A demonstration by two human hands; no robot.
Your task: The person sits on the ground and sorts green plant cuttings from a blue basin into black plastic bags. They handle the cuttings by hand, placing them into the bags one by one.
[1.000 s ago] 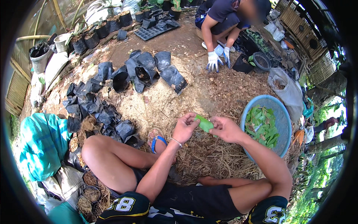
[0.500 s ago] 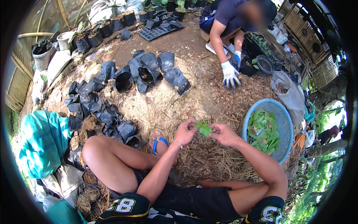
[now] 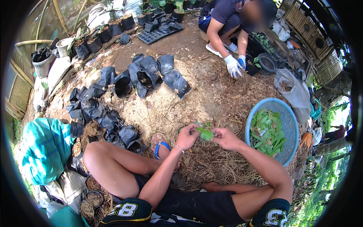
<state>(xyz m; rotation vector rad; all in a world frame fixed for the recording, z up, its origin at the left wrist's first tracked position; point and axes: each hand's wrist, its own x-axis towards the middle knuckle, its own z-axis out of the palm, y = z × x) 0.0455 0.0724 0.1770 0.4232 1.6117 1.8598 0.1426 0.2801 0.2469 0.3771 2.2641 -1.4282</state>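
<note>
A green leaf (image 3: 205, 134) is held between my two hands, above the straw-strewn ground in front of me. Its left end is pinched by my left hand (image 3: 187, 137), which has a thin bracelet at the wrist. My right hand (image 3: 225, 138) grips the other end with closed fingertips. Just beyond the leaf, a bit more green shows, too small to make out. To the right of my right hand stands a round blue basin (image 3: 290, 140) holding a pile of green leaves (image 3: 267, 130).
Black plastic grow bags (image 3: 145, 77) lie ahead and to the left. A co-worker (image 3: 234, 26) in gloves crouches at the far right, hands at the soil. A black seedling tray (image 3: 159, 34) lies at the back. A teal sack (image 3: 47, 147) sits at my left.
The leaf has tilted a little and stays between my hands, which have shifted slightly. The co-worker's gloved hands have drawn closer together. The whole view has shifted slightly.
</note>
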